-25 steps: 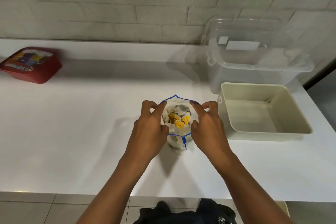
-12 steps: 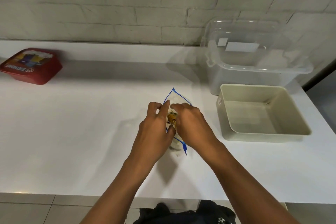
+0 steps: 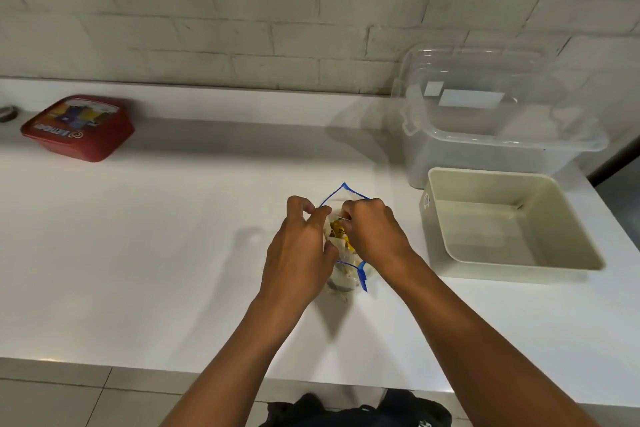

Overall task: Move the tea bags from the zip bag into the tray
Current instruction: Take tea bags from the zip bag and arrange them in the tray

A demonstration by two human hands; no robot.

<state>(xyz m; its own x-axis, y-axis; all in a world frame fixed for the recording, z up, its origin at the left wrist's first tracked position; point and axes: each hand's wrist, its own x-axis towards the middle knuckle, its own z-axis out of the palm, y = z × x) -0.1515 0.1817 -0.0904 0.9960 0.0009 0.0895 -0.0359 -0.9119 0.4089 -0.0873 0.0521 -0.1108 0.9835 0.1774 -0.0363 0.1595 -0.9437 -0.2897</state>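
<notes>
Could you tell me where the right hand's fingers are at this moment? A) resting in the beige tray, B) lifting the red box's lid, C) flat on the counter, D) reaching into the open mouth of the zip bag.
D: the right hand has its fingers curled down into the open mouth of the zip bag, among the tea bags, while the beige tray holds nothing.

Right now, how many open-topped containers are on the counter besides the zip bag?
2: the beige tray right of the hands, and the clear plastic bin behind it by the wall. The red box far left is lidded.
</notes>
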